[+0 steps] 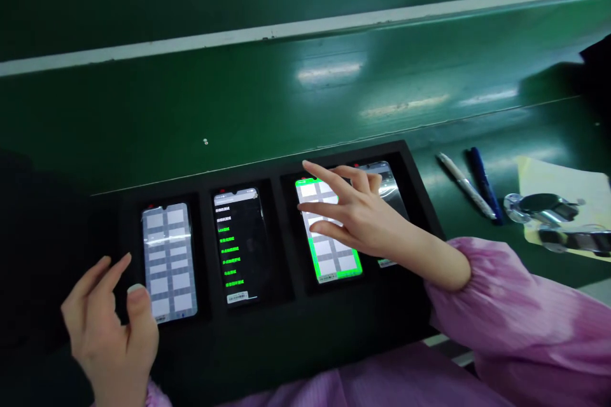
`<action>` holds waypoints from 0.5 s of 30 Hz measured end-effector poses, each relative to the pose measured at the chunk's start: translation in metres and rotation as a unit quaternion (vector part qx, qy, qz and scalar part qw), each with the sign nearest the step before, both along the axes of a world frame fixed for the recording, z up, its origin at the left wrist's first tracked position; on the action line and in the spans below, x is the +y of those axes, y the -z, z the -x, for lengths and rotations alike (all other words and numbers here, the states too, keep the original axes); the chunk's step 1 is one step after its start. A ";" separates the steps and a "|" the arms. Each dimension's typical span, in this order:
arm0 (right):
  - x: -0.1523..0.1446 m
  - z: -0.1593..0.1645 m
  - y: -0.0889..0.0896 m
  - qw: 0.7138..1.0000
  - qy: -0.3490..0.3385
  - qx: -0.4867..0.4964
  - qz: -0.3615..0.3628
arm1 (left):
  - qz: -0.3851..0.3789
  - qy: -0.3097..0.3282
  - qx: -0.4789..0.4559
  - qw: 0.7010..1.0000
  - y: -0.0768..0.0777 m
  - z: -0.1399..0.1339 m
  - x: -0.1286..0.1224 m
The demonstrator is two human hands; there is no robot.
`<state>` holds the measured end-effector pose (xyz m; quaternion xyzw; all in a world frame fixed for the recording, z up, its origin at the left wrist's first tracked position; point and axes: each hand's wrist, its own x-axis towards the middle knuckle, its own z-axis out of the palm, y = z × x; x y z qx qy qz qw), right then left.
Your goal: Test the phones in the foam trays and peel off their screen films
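Observation:
Several smartphones lie face up in the recesses of a black foam tray (281, 203). The leftmost smartphone (170, 261) shows a grid of pale blocks. Beside it, a second smartphone (241, 245) has a dark screen with green and white lines of text. A third smartphone (334, 261) shows a white grid with a bright green border. My right hand (348, 210) is over this third one, fingers spread; whether a fingertip touches the glass I cannot tell. It partly hides the rightmost smartphone (391, 187). My left hand (109, 324) holds nothing, its fingers apart beside the leftmost smartphone.
Right of the tray lie a white pen (465, 184) and a dark blue pen (484, 184). Farther right, shiny metallic objects (548, 208) rest on yellowish paper (587, 184). A green surface with a pale ledge (286, 30) runs behind the tray.

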<state>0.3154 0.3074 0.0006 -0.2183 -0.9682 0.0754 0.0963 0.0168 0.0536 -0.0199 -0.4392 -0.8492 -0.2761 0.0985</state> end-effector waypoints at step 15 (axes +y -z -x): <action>0.003 -0.008 0.006 1.000 -0.010 0.016 0.020 | 0.020 -0.003 -0.023 1.000 0.000 0.001 -0.002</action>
